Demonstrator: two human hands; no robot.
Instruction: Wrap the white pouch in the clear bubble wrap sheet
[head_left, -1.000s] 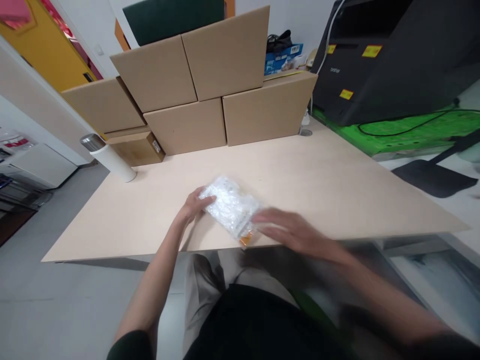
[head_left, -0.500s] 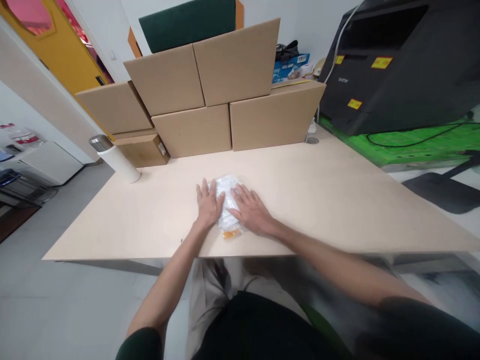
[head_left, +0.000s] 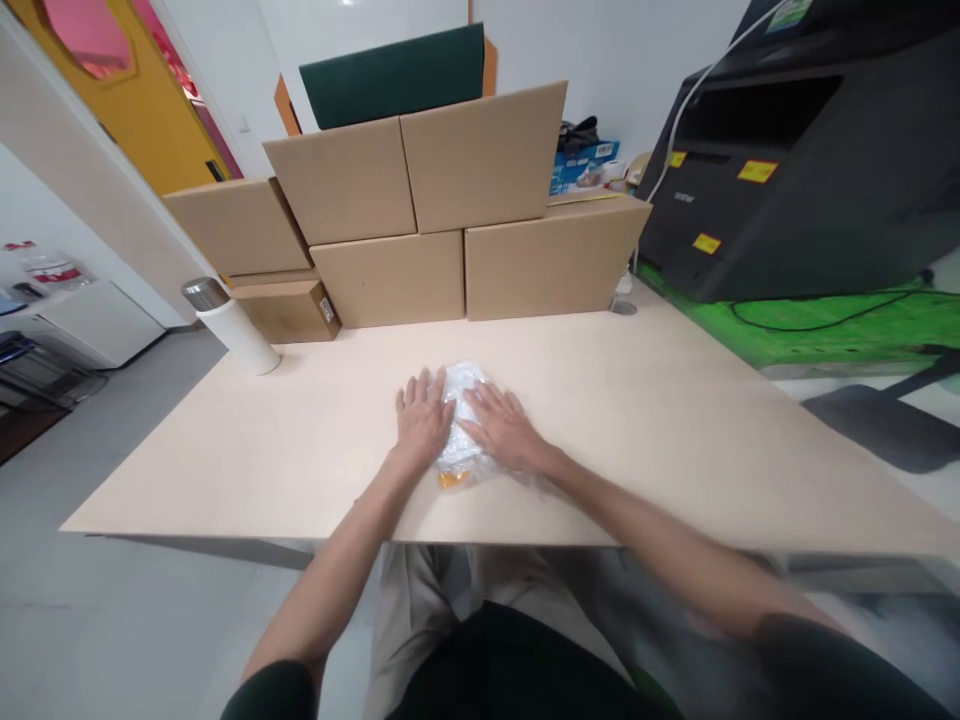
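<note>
A clear plastic-wrapped packet [head_left: 460,445] lies flat on the pale wooden table [head_left: 637,430] in front of me. It looks like bubble wrap, and an orange patch shows at its near end. My left hand [head_left: 424,415] rests on its left edge with the fingers stretched out. Across the right side of the packet my right hand [head_left: 504,425] lies flat, fingers spread and slightly blurred. Both palms press down from above and neither hand grasps anything. What is inside the wrap is hard to make out.
Brown cardboard boxes [head_left: 386,285] are stacked along the table's back edge, with a dark green box [head_left: 394,78] on top. A white bottle with a metal cap [head_left: 238,335] stands at the back left. To the right, a large black printer [head_left: 750,210] sits on a green surface.
The camera view has tilted up slightly, so the scene sits lower. Both hands still lie on the packet, and its clear wrap now spreads out a little farther to the right.
</note>
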